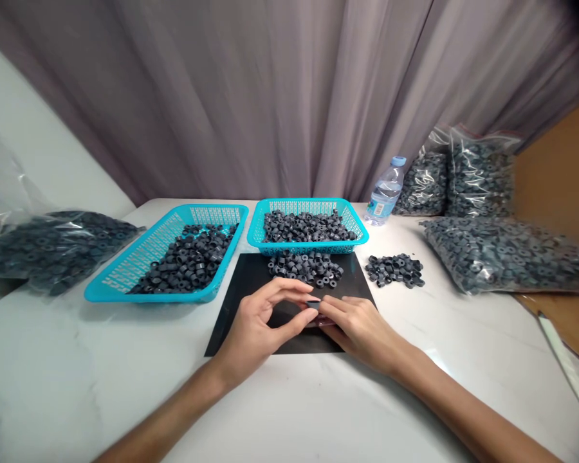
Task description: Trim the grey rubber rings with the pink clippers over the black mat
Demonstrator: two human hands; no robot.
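Note:
Above a black mat my two hands meet at the fingertips. Between thumb and fingers, my left hand pinches a small dark grey ring-shaped piece. My right hand is closed close against it. A thin, shiny, pinkish edge shows under the right fingers; what it belongs to is mostly hidden. Just beyond the hands, a pile of loose grey ring-shaped pieces lies on the mat, many with a hole through the middle.
Two blue plastic baskets, one left and one behind the mat, hold more grey pieces. A smaller heap lies right of the mat. Filled clear bags, a water bottle and a pale-handled knife surround the area.

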